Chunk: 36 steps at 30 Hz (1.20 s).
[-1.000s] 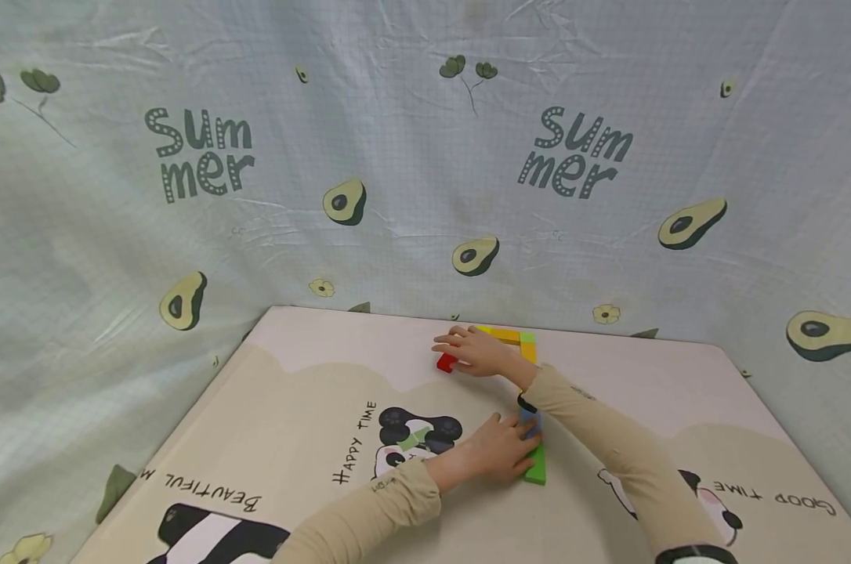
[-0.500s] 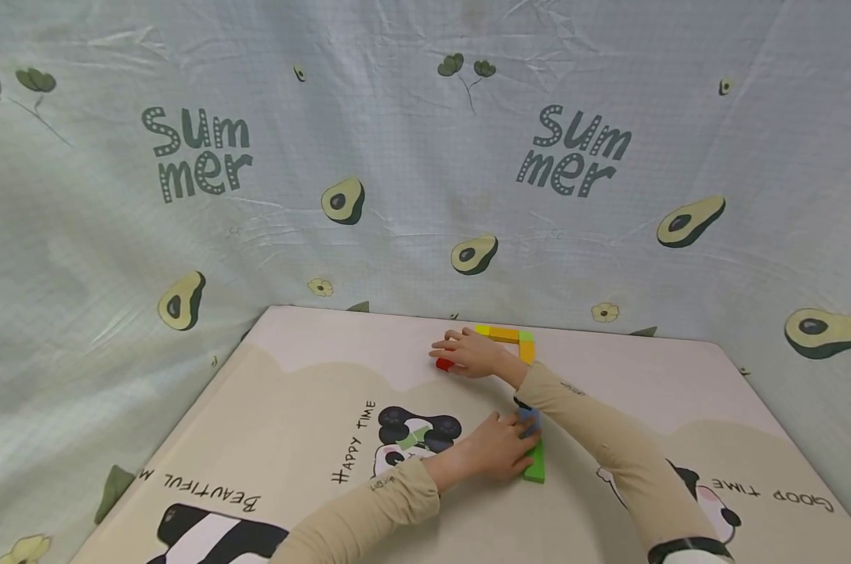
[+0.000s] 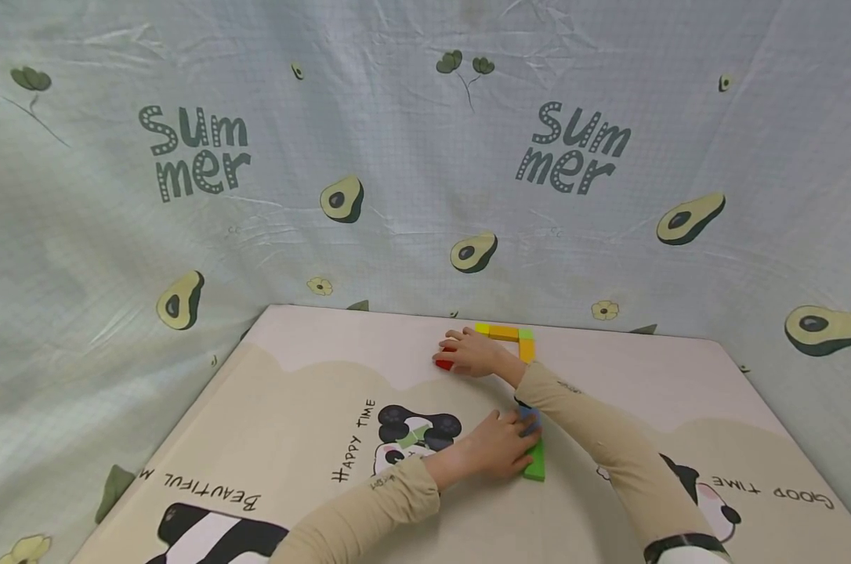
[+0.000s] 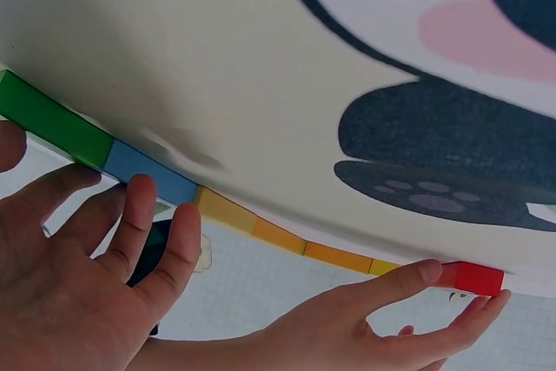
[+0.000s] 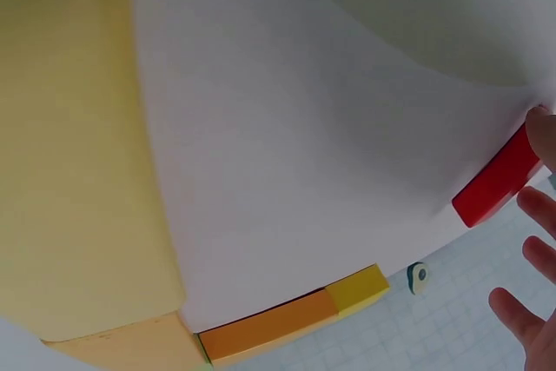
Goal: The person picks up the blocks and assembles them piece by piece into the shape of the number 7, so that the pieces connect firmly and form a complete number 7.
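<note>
My right hand pinches a red block between thumb and fingers near the far side of the table; the hand covers much of it in the head view. Beyond it, a yellow block, an orange block and a light green block form a short row. From that corner, a line of blocks with another orange block runs toward me, partly hidden by the right forearm. Nearer me, my left hand rests spread fingers against a blue block and a green block in this line.
The table wears a cover printed with pandas and lettering. Behind it hangs a pale curtain with avocado prints, close to the far row of blocks. My right forearm crosses over the line of blocks.
The right hand, with the red block, has first shifted slightly left, then back a little to the right. The left hand stays at the blue and green blocks.
</note>
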{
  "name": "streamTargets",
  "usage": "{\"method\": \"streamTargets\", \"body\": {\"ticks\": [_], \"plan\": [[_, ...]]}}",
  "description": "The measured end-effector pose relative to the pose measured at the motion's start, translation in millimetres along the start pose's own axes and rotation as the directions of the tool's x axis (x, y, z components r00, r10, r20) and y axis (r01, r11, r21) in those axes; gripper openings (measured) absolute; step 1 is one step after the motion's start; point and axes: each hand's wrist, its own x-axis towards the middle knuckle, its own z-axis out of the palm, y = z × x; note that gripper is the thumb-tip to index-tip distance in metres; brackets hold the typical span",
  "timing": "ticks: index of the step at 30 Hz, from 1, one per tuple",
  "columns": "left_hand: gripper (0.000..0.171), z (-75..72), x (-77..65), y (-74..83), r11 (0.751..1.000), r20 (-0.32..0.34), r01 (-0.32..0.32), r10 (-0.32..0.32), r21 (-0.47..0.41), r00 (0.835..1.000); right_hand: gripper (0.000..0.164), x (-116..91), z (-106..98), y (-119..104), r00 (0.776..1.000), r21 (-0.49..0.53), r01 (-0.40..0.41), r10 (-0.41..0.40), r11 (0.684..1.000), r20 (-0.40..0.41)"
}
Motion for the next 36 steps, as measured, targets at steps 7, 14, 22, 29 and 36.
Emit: {"method": "streamTargets", "body": {"ticks": [7,14,22,29,36], "plan": [[0.045,0.5,0.4,-0.9,1.000,0.007,0.008,-0.008,-0.003,1.000,0.045,0,5,6,1.000,-0.036,0.011,-0.012,0.999,-0.022],[0.045,0.0,0.5,0.0,1.000,0.016,0.011,-0.011,-0.002,1.000,0.044,-2,11,8,0.995,-0.091,0.024,-0.033,0.996,-0.094],[0.045,1.6,0.9,0.8,1.000,0.014,0.011,-0.010,-0.012,1.000,0.040,-4,13,10,0.992,-0.092,0.026,-0.037,0.995,-0.124],[0.045,0.2,0.1,0.9,1.000,0.012,0.009,-0.009,-0.007,1.000,0.038,-2,11,11,0.996,-0.109,0.006,-0.015,0.994,-0.088],[0.045,-0.7,-0.4,1.3,1.000,0.009,0.006,-0.006,0.005,1.000,0.034,-1,12,13,0.998,-0.125,-0.010,0.003,0.992,-0.056]]}}
